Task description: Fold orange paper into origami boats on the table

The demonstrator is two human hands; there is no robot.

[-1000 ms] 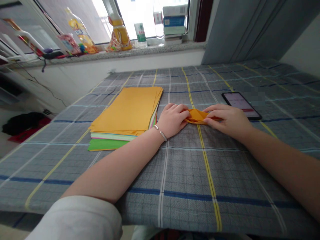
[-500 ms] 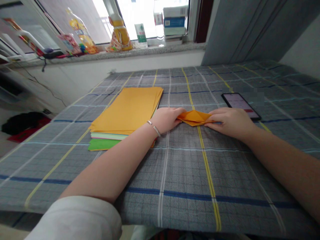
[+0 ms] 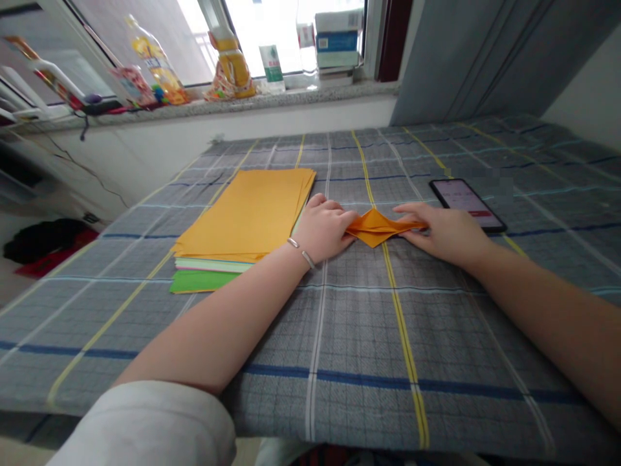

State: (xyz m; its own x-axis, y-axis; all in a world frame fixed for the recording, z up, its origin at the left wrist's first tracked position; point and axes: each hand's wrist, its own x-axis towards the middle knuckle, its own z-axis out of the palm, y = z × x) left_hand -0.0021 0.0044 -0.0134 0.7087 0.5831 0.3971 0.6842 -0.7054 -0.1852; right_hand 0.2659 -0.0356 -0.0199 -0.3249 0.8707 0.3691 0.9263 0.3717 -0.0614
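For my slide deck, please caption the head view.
Left hand holds one end of folded orange paper, right hand at the other, over a checked cloth.

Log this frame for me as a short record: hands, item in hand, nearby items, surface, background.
Left hand: holding one end of the folded orange paper
Right hand: other end between thumb and fingers; grip firmness unclear
Item shape: narrow ends, pointed middle
Left of hands: paper stack, orange sheets on top, green showing below
Beyond right hand: phone, screen up
Surface: plaid cloth
Background: windowsill with bottles and boxes
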